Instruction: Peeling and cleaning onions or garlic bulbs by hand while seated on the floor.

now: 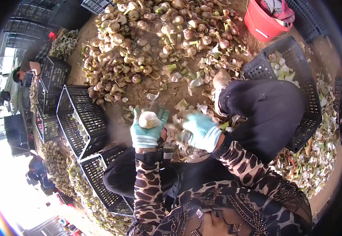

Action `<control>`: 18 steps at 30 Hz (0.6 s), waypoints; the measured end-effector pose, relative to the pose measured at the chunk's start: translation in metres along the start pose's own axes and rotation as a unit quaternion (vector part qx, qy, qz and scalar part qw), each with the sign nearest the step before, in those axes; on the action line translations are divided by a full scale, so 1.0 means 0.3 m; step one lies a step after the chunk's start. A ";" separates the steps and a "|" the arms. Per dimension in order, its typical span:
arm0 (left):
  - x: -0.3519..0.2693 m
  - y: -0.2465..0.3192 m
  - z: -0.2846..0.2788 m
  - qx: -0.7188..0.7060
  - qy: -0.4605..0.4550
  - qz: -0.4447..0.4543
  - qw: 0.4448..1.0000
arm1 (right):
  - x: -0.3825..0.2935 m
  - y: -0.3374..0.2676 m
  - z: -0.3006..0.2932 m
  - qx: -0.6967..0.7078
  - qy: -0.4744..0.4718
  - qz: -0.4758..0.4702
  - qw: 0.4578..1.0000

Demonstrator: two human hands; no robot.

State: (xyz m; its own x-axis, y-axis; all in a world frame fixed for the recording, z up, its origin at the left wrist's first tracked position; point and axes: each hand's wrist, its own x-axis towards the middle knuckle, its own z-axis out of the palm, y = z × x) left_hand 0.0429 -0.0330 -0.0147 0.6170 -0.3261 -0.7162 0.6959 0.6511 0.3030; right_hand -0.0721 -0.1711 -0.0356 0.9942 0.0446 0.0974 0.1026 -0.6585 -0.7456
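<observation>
A pale, cleaned garlic bulb (149, 120) rests in my left hand (147, 132), which is turned palm up in a striped teal and white knit glove. My right hand (203, 131), gloved alike, is a short way to the right of the bulb. Motion blurs its fingers, so I cannot tell whether they hold anything. Loose garlic skins (182, 150) lie on the ground below and between the hands. Beyond them a large heap of garlic bulbs (129, 50), dirt-coated and with cut stems, spreads over the soil.
Black plastic crates (82, 121) stand on the left. Another crate (303, 79), with some pale bulbs inside, is beside my right knee. A red bucket (265, 25) holding cloths stands at the upper right. Skins cover the ground (315, 162) at right. A person (26, 70) bends near stacked crates.
</observation>
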 end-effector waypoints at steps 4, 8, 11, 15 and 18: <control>0.015 -0.017 -0.005 0.045 0.010 0.000 0.999 | 0.038 -0.003 -0.039 0.107 0.235 0.031 0.966; 0.013 -0.164 0.102 0.188 0.009 0.038 0.981 | 0.046 0.074 0.025 0.265 0.094 0.162 0.946; 0.044 -0.171 0.108 0.260 -0.027 0.117 0.958 | 0.047 0.014 -0.034 0.392 0.075 0.167 0.902; 0.193 -0.119 0.063 0.492 -0.036 0.226 0.840 | 0.033 0.003 -0.054 0.256 0.084 0.074 0.960; 0.167 -0.166 0.258 0.433 -0.131 0.098 0.886 | 0.024 0.115 -0.025 0.407 0.115 0.355 0.834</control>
State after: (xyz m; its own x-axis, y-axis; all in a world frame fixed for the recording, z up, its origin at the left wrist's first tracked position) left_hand 0.0675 -0.1350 -0.0169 0.7422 -0.4866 -0.4608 0.5176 -0.0206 0.8554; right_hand -0.0618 -0.1992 -0.0558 0.7901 -0.3472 -0.5051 -0.4294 0.2746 -0.8604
